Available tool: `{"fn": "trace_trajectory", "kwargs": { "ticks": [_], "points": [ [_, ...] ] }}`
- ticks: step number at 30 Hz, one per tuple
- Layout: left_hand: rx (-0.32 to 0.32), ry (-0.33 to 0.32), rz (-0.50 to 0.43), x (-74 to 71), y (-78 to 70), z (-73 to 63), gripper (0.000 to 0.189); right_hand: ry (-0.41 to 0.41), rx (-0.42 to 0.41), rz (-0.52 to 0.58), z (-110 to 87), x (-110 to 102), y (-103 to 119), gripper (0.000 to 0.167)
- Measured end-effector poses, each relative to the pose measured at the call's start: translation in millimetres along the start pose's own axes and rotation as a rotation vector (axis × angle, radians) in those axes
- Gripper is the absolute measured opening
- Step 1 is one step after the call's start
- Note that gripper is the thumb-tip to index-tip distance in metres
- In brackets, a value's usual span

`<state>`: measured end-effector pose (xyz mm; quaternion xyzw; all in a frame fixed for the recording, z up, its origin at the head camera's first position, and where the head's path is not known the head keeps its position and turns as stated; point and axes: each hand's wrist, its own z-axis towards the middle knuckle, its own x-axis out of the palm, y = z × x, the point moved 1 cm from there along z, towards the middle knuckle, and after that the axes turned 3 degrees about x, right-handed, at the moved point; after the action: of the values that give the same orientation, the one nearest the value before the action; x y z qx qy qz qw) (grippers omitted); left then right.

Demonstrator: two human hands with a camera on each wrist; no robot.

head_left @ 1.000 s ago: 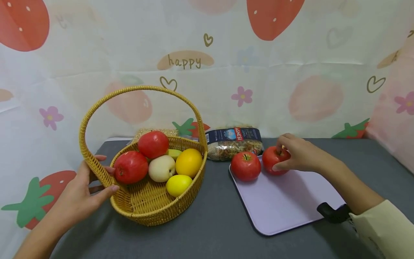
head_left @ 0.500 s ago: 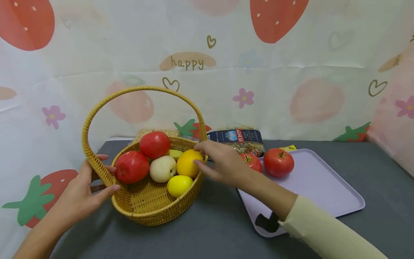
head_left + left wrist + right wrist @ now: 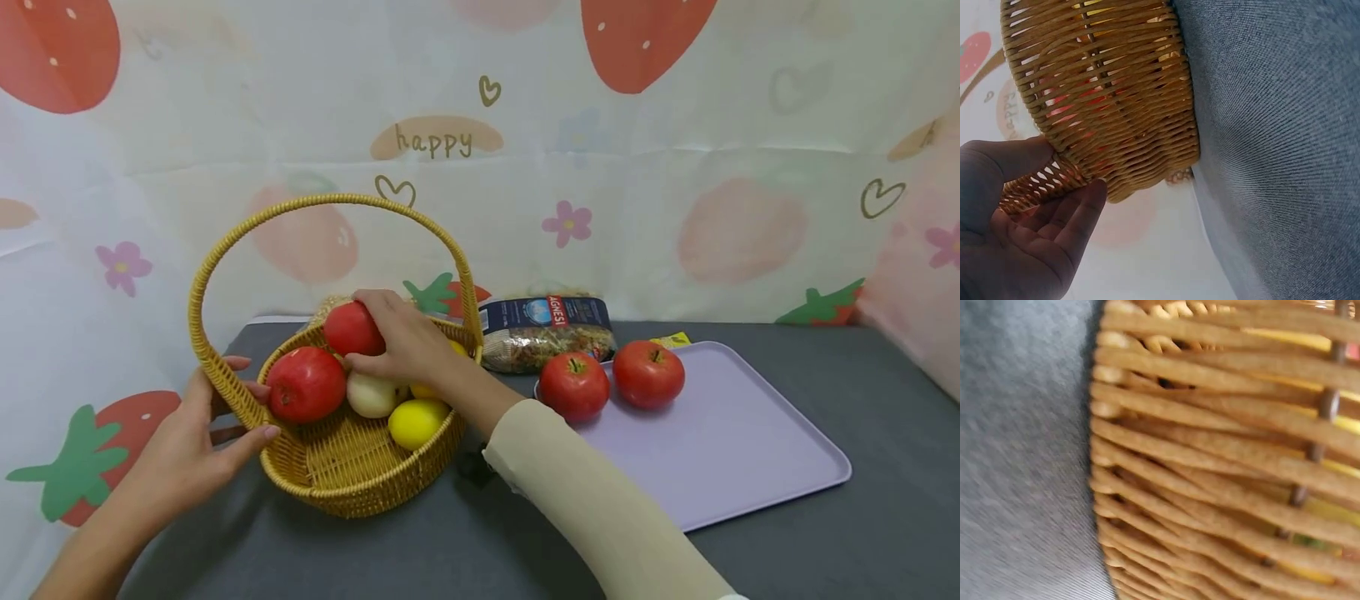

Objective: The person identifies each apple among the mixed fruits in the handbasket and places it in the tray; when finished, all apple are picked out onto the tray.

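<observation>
Within right grip (image 3: 411, 337), red fruit (image 3: 351, 328).

Moved R hand (image 3: 408, 337) from R-most red fruit (image 3: 648, 375) on tray (image 3: 735, 458) via orange (image 3: 422, 391) to rear red fruit (image 3: 348, 329) in basket (image 3: 345, 504); now gripping it w/ orange mostly hidden

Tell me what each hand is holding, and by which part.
The left hand grips the basket by the left foot of its handle. The right hand holds the rear red fruit by its right side.

The left hand (image 3: 1025, 244) grips a wicker basket (image 3: 1116, 94)
</observation>
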<state>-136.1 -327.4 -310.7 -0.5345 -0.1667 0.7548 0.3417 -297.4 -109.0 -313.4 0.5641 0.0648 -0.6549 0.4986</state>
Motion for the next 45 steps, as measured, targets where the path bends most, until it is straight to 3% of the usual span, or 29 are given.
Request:
{"fn": "trace_trajectory", "kwargs": {
  "ticks": [5, 9, 12, 17, 24, 28, 38, 45],
  "points": [
    [0.007, 0.0, 0.006, -0.8, -0.6, 0.8, 0.079, -0.052, -0.092, 0.151, -5.3, -6, -4, 0.069],
    [0.008, 0.001, 0.005, -0.2, 0.5, 1.1, 0.079, -0.082, -0.107, 0.267, -13.4, -13, -5, 0.048],
    [0.007, 0.002, 0.0, -0.3, 1.5, 1.0, 0.08, -0.12, -0.122, 0.293, -18.7, -17, -4, 0.039],
    [0.018, -0.002, 0.013, -1.8, 2.0, 0.7, 0.079, -0.161, -0.188, 0.26, -26.9, -21, -1, 0.048],
    [0.006, -0.005, 0.006, -1.3, 0.9, 1.1, 0.079, -0.185, -0.143, 0.24, -31.6, -20, -1, 0.071],
    [0.001, -0.003, 0.008, -0.4, -0.3, 0.7, 0.079, -0.189, -0.154, 0.237, -32.3, -20, -2, 0.076],
    [0.007, -0.004, 0.001, 0.3, 0.9, 0.7, 0.078, -0.227, -0.213, 0.209, -32.8, -20, -3, 0.063],
    [-0.013, 0.013, 0.008, -1.8, 1.0, 0.3, 0.079, -0.237, -0.199, 0.228, -43.0, -25, 0, 0.052]
  ]
}}
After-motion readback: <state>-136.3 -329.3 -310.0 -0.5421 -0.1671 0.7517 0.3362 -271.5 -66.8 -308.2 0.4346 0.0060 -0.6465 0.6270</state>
